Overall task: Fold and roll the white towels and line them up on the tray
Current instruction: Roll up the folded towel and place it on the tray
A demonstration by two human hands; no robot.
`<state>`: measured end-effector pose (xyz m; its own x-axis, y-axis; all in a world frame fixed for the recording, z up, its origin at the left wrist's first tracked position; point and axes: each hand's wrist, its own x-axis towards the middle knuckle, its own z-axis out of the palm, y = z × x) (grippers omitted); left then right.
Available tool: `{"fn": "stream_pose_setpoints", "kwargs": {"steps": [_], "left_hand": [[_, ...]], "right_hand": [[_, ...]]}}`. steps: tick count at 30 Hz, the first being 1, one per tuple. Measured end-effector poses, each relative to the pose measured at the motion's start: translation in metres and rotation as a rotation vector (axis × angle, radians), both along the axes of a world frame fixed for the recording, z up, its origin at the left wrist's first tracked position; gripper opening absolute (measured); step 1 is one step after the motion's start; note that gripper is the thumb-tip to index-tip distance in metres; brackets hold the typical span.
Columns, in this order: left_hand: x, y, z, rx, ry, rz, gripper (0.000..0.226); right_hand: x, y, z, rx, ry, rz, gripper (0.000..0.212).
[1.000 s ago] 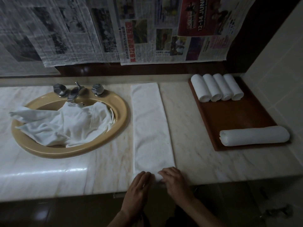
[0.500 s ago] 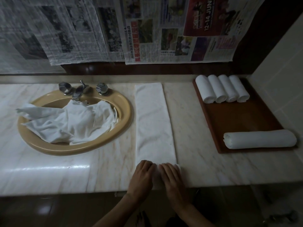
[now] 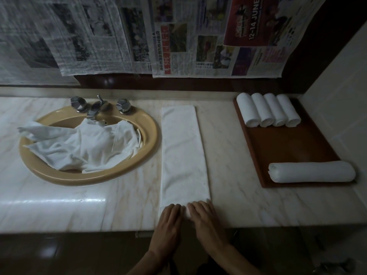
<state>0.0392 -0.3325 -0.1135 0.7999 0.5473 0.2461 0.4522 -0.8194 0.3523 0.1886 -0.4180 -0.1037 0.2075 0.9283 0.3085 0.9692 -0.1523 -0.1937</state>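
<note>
A long folded towel (image 3: 183, 153) lies flat on the marble counter (image 3: 238, 195), running from the back edge toward the person, just right of the sink (image 3: 153, 135). Its near end is turned up into a small roll under both hands. The left hand (image 3: 168, 223) lies palm down on the left part of that roll, fingers straight and close together, pressing on the cloth. The right hand (image 3: 202, 217) lies just beside it on the right part, fingers also flat and slightly spread over the roll; a bit of white cloth shows between the two hands.

On the right, a brown tray (image 3: 288, 147) sits on the counter against the tiled wall. Four small rolled towels (image 3: 268, 110) lie side by side, touching, at the far end of the tray. One bigger rolled towel (image 3: 311, 172) lies crosswise at the near end, well apart from the four.

A heap of loose white towels (image 3: 79, 145) fills the tan sink basin, below the metal tap (image 3: 97, 108) and its two knobs. Newspaper sheets (image 3: 178, 36) hang over the wall behind the counter
</note>
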Motion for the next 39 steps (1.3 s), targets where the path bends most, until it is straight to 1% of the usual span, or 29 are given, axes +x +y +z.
{"fn": "stream_pose_setpoints", "kwargs": {"steps": [3, 5, 8, 11, 14, 16, 17, 18, 19, 20, 22, 23, 25, 26, 29, 32, 35, 37, 39], "left_hand": [[0.011, 0.014, 0.013, -0.051, 0.002, -0.003, 0.041], [0.016, 0.021, 0.019, -0.069, 0.001, 0.001, 0.035], [0.021, 0.024, 0.022, -0.04, 0.021, 0.003, 0.031], [0.024, 0.03, 0.02, 0.014, 0.029, 0.031, 0.029], [0.03, 0.033, 0.024, 0.031, -0.009, 0.049, 0.043], [0.027, 0.029, 0.025, 0.045, -0.043, 0.015, 0.041], [0.024, 0.027, 0.024, 0.03, -0.041, 0.004, 0.043], [0.019, 0.025, 0.021, 0.006, -0.03, 0.006, 0.05], [0.014, 0.022, 0.018, -0.014, -0.013, 0.012, 0.057], [0.01, 0.018, 0.014, -0.016, -0.014, 0.017, 0.057], [0.002, 0.008, 0.008, 0.015, -0.038, 0.007, 0.044], [-0.002, 0.003, 0.004, 0.017, -0.04, -0.003, 0.045], [-0.008, -0.005, -0.002, 0.041, -0.061, -0.023, 0.05], [-0.009, -0.006, -0.004, 0.045, -0.068, -0.024, 0.051], [0.0, 0.001, -0.002, 0.023, -0.056, 0.016, 0.048], [0.014, 0.014, 0.012, -0.003, -0.053, 0.009, 0.041], [0.024, 0.021, 0.02, -0.009, -0.037, 0.021, 0.035], [0.03, 0.027, 0.023, -0.01, 0.001, 0.019, 0.031], [0.034, 0.035, 0.022, 0.002, 0.041, 0.012, 0.023]], "right_hand": [[-0.011, -0.015, -0.004, 0.049, -0.061, -0.051, 0.045], [-0.02, -0.025, -0.008, 0.043, -0.094, -0.045, 0.049], [-0.02, -0.026, -0.012, -0.007, -0.114, -0.066, 0.054], [-0.018, -0.013, -0.011, -0.015, -0.149, -0.083, 0.052], [-0.005, 0.005, -0.015, -0.005, -0.178, -0.096, 0.042], [0.006, 0.018, -0.01, -0.021, -0.121, -0.087, 0.045], [0.011, 0.024, -0.009, -0.021, -0.087, -0.087, 0.043], [0.013, 0.029, -0.005, -0.028, -0.044, -0.093, 0.038], [0.012, 0.03, -0.001, -0.04, 0.002, -0.107, 0.039], [0.01, 0.029, 0.003, -0.039, 0.033, -0.112, 0.041], [0.002, 0.019, 0.011, -0.006, 0.076, -0.089, 0.036], [-0.003, 0.014, 0.014, 0.002, 0.093, -0.069, 0.033], [-0.008, 0.006, 0.018, -0.078, 0.166, -0.059, 0.055], [-0.009, 0.004, 0.016, -0.095, 0.163, -0.077, 0.061], [-0.017, -0.004, 0.01, -0.062, 0.072, -0.145, 0.05], [-0.032, -0.016, 0.006, 0.037, 0.038, -0.156, 0.05], [-0.036, -0.024, 0.0, -0.004, 0.008, -0.133, 0.05], [-0.029, -0.017, -0.007, -0.014, -0.033, -0.171, 0.051], [-0.024, -0.005, -0.011, -0.006, -0.057, -0.205, 0.047]]}}
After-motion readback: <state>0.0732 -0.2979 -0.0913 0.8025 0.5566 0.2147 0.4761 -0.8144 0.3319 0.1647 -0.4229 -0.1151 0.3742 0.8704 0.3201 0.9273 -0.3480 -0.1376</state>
